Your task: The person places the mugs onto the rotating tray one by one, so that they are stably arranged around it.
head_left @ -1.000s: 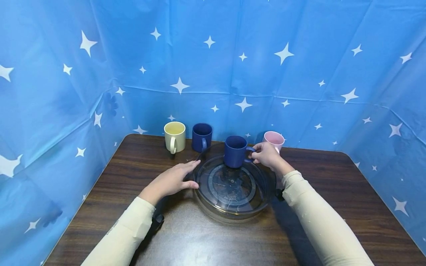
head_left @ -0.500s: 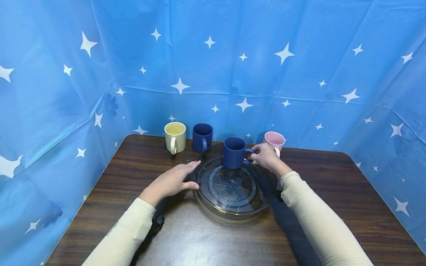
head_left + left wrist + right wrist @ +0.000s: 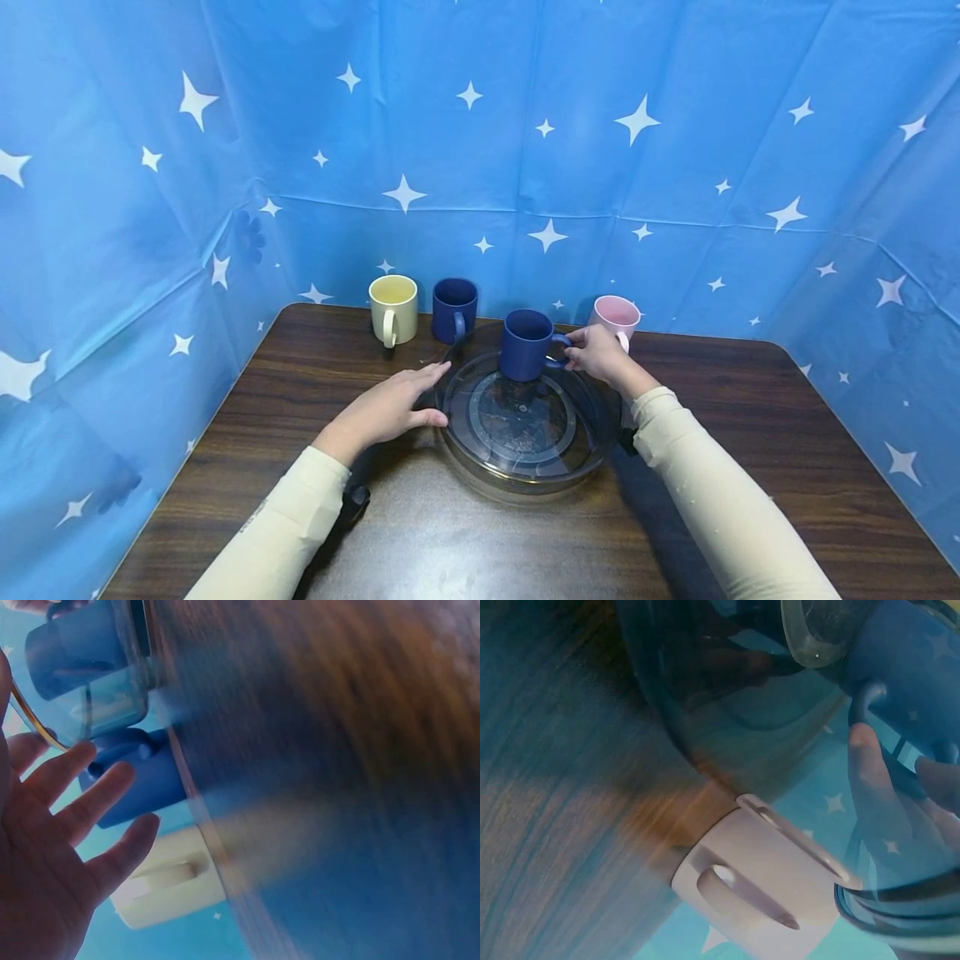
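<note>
Navy mug stands upright on the far part of a round, clear glass tray near the middle of the dark wood-grain table, its handle pointing right. The right hand pinches that handle with curled fingers; the left hand rests flat, fingers straight, against the tray's left rim. Along the table's far edge stand a cream mug and a second navy mug, with a pink mug just behind the right hand. Star-printed blue sheeting backs the table.
</note>
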Motion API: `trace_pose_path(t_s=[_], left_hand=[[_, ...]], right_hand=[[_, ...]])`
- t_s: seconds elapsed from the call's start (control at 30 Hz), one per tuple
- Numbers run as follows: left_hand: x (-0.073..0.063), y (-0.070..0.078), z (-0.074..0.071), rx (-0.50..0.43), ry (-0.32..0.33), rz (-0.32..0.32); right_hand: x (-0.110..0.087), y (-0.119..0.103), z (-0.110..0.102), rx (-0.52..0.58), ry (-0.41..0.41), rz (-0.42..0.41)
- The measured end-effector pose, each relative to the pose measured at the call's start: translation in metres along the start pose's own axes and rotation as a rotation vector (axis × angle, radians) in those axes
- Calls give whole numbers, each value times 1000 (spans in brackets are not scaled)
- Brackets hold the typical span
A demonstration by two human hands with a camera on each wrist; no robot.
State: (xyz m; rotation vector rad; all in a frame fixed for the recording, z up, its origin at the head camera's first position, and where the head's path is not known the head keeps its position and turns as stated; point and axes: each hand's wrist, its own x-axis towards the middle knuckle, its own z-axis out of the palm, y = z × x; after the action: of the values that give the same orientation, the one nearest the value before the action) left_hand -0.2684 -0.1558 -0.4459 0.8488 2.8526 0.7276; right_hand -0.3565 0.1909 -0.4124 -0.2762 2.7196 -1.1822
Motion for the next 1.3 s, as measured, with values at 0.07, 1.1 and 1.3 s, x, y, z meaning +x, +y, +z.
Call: trace_pose_path(t_s=[0.07, 1.1, 1.3], left_hand=[[0, 0, 0, 4, -1, 2], [0, 1, 0, 7, -11, -21], [1, 1, 1, 5, -10, -21]], right_hand=[[-2, 1, -1, 12, -5, 11], [-25, 19, -56, -44, 312, 75], [-28, 30, -60, -158, 387, 156]])
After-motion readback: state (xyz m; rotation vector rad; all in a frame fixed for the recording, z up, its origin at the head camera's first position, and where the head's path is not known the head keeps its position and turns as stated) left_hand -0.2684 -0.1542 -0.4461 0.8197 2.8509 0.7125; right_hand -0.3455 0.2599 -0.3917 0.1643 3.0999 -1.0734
